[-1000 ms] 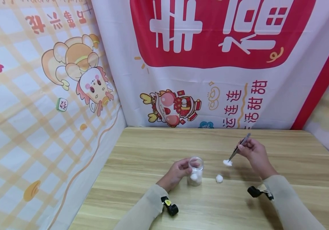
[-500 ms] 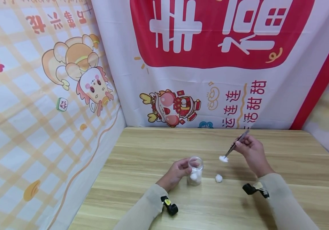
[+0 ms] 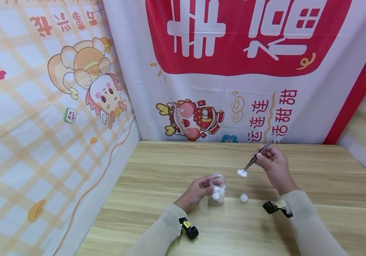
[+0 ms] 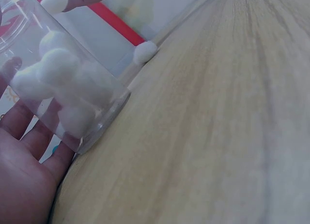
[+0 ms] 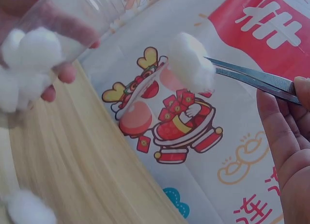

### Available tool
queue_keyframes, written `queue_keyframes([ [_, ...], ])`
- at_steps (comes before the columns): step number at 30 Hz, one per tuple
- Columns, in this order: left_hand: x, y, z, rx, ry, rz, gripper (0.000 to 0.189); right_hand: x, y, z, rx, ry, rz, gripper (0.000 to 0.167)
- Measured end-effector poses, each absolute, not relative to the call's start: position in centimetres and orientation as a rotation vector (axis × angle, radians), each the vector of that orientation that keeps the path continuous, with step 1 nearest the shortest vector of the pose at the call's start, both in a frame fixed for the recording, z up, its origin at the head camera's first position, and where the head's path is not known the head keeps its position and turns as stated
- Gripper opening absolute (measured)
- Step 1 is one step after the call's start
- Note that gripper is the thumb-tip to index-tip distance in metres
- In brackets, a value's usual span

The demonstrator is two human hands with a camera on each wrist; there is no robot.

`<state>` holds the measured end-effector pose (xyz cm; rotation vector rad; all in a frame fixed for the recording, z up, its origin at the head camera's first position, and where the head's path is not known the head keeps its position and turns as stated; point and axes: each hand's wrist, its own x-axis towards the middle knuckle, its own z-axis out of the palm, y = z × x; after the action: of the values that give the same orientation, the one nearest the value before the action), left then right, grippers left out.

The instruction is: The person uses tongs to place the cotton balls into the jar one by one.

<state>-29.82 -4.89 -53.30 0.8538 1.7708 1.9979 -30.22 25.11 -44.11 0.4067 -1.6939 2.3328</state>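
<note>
My left hand [image 3: 197, 192] grips a clear, lidless jar [image 3: 218, 190] that stands upright on the table. Several white cotton balls [image 4: 60, 73] lie inside it, seen through its wall in the left wrist view. My right hand [image 3: 275, 169] pinches metal tweezers [image 3: 255, 158], whose tips hold a cotton ball [image 5: 190, 62] in the air, to the right of the jar and above the table. Another cotton ball [image 3: 243, 198] rests on the wood, right of the jar and apart from it.
The wooden table [image 3: 170, 160] meets a white and red printed cloth [image 3: 250, 85] at its back edge. A checked printed cloth [image 3: 74, 142] hangs along the left side. Each wrist wears a black camera strap [image 3: 189, 229].
My right hand has moved left toward the jar, carrying the tweezers and the cotton ball. The left hand, the jar and the loose cotton ball stay in place.
</note>
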Motion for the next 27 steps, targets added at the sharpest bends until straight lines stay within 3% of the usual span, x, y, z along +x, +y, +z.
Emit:
queue_keyframes([
  [27, -29.8, -5.0, -53.1, 0.866, 1.784, 1.977, 0.056, -30.8, 19.9, -43.4, 0.512, -1.58, 2.47, 0.021],
])
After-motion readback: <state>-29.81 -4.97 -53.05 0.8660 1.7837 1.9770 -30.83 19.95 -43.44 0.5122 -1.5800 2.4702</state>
